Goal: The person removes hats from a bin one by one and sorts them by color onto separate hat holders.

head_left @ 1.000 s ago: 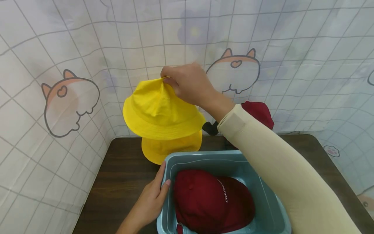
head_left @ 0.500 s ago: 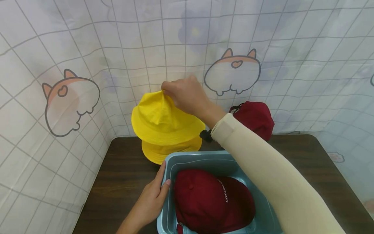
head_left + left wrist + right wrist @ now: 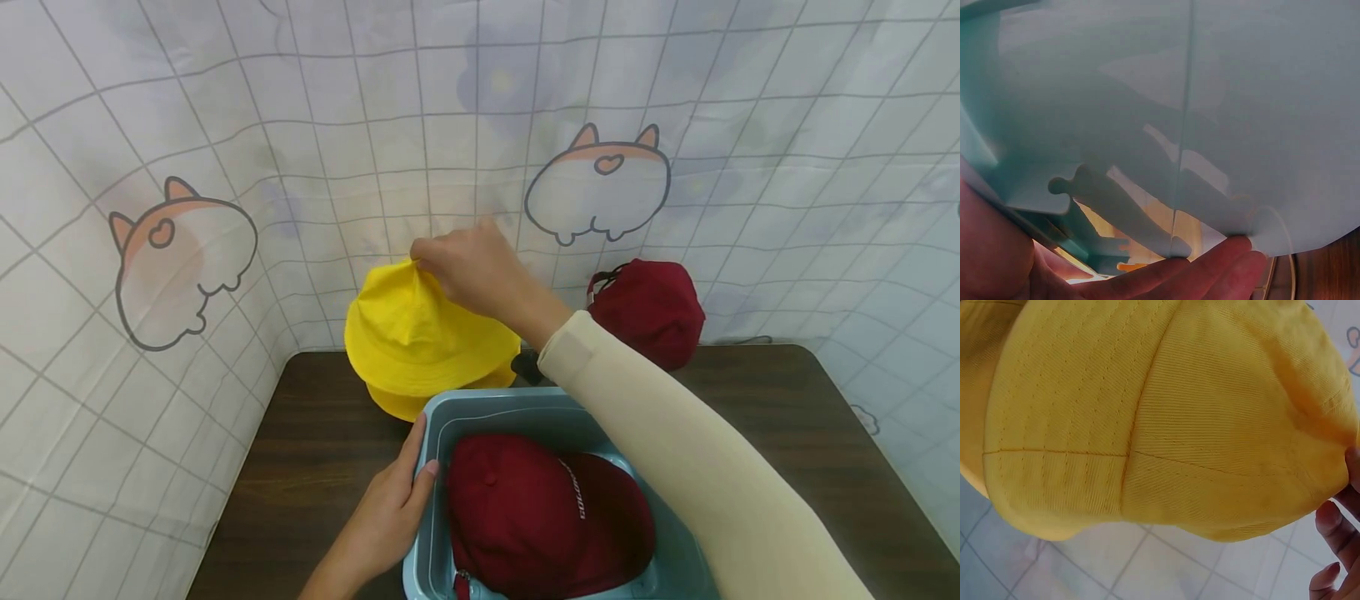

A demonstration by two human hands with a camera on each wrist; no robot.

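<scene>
- We see the right hand (image 3: 480, 271) lower than a second ago, its thumb and fingers pinching the crown of the upper yellow hat (image 3: 420, 333).
- That hat has come down with the hand, and its brim now covers more of the lower yellow hat (image 3: 397, 406) than it did before; we cannot tell whether its weight rests there.
- The lower hat stays in its place on the tabletop (image 3: 300, 467), just behind the left end of the blue tub (image 3: 517, 414).
- Our right wrist view shows the upper hat side-on, with the stitched rows of its brim, the crown puckered towards the pinching fingers, and more yellow cloth at the left edge.
- The left hand (image 3: 386, 508) has not shifted: it grips the tub's left side, thumb over the rim and fingers along the outer wall.
- Inside the tub, the red cap (image 3: 517, 508) with white lettering lies as it did, brim to the right.
- As the sleeve (image 3: 675, 433) has moved lower, we now see much more of the dark red hat (image 3: 648, 312) at the back of the tabletop.
- Near it, a black object (image 3: 527, 367) shows only partly behind the right arm.
</scene>
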